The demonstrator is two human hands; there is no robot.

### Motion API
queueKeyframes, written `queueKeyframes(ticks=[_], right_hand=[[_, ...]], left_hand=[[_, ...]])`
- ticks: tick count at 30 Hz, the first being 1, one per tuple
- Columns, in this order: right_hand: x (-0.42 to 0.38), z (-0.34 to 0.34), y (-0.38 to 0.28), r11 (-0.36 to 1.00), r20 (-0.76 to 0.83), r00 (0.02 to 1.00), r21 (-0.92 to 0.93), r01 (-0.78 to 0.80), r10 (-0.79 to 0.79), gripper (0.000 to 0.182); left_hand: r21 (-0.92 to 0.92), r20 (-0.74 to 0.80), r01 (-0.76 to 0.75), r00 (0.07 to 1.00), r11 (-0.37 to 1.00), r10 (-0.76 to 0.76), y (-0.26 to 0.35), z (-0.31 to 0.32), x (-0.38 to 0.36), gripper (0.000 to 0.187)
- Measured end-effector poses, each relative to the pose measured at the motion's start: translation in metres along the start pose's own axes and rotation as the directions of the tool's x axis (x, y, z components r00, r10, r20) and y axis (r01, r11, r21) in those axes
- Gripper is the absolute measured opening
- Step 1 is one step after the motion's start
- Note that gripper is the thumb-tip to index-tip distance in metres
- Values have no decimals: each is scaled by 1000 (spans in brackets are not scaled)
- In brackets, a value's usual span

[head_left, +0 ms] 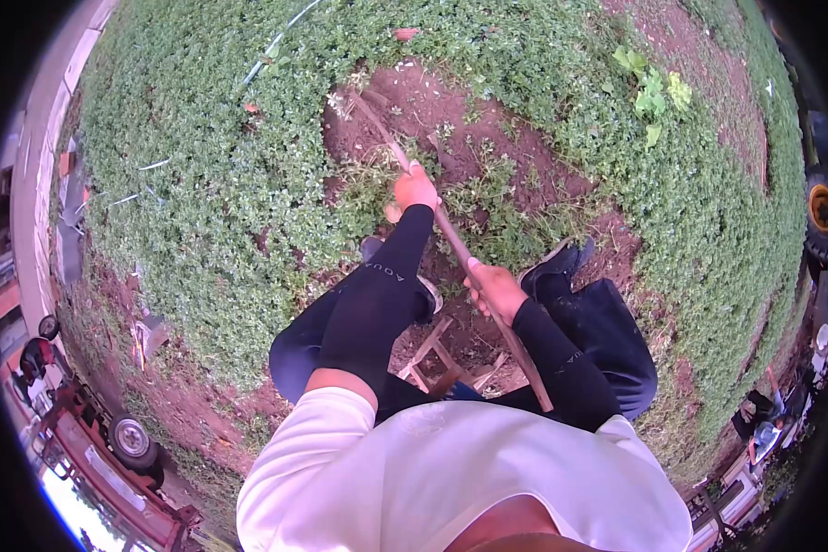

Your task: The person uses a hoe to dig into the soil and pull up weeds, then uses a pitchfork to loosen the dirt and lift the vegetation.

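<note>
My left hand (416, 189) is closed around the wooden handle of a hoe (455, 241), towards its far end. Lower on the same handle, nearer my body, my right hand (497, 292) is wrapped round it. The handle slants from beside my right thigh up to the bare soil (414, 110) ahead. The hoe's far end rests at the soil's left edge among loose weeds, and its head is hard to make out. Uprooted weeds (488, 184) lie scattered on the soil between my feet and the hoe's far end.
Low green plants (202, 212) cover the ground around the soil patch. Beneath me is a small wooden stool (432, 354). My shoes (557, 264) stand on either side. A red wheeled machine (101, 460) is at lower left; a pale-leaved plant (651, 92) grows at upper right.
</note>
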State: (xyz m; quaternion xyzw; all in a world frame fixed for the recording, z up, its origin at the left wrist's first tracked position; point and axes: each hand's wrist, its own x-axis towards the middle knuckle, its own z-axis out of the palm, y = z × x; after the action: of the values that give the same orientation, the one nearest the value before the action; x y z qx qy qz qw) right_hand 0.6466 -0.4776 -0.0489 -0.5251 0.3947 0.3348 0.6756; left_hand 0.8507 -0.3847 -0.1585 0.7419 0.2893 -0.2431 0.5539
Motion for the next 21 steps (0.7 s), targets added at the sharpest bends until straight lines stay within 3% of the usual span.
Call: queueKeyframes(ticks=[2,4,5,6,7,8,10,11,12,13,14,15,16,17,19,21], right_hand=[[33,-14,-36,1000,2,1000,-5,10,-10,52],[71,-33,-78,1000,18,1000,-17,18,-18,50],[93,-42,-99,996,-10,999,-72,47,-48,51],[114,-52,-119,994,-9,998,-88,66,-67,52],[135,-62,-138,990,-5,996,-108,87,-88,52],[154,-70,-155,992,3,996,-91,91,-91,52],[176,-91,-170,997,35,997,6,73,-74,53],[179,-104,-161,999,51,997,16,51,-52,53],[175,-118,-149,1000,54,998,24,13,-14,53],[169,-138,-144,1000,43,999,20,-9,8,52],[162,-152,-135,998,25,999,37,-42,41,52],[147,-161,-120,995,16,996,46,-84,84,52],[125,-168,-105,991,-1,991,34,-133,133,52],[99,-180,-97,985,-50,984,22,-173,174,52],[76,-183,-94,988,-55,987,16,-151,152,52],[83,-177,-106,991,-50,990,7,-132,132,53]], left_hand=[[16,-7,-20,1000,1000,20,20,27,56,58],[128,-122,-91,987,988,107,23,55,117,55],[27,-105,-54,993,998,57,56,61,115,56],[70,-133,-78,987,995,87,60,75,152,55],[0,-104,-34,994,999,34,88,84,156,54],[51,-118,-91,988,994,97,69,99,222,53],[40,-108,-38,993,998,42,115,114,197,55],[78,-108,-42,993,996,50,109,126,196,56],[-50,-129,-65,990,997,58,93,144,189,58],[151,-161,-72,982,986,97,91,159,164,58],[301,-191,-100,968,948,163,39,180,192,58],[324,-203,-63,970,944,134,47,188,158,59],[466,-265,-187,903,865,338,28,197,143,59],[241,-235,-77,963,967,135,-4,221,121,56],[219,-186,-79,975,972,121,0,213,104,54],[78,-108,-36,993,996,45,7,211,94,53]])
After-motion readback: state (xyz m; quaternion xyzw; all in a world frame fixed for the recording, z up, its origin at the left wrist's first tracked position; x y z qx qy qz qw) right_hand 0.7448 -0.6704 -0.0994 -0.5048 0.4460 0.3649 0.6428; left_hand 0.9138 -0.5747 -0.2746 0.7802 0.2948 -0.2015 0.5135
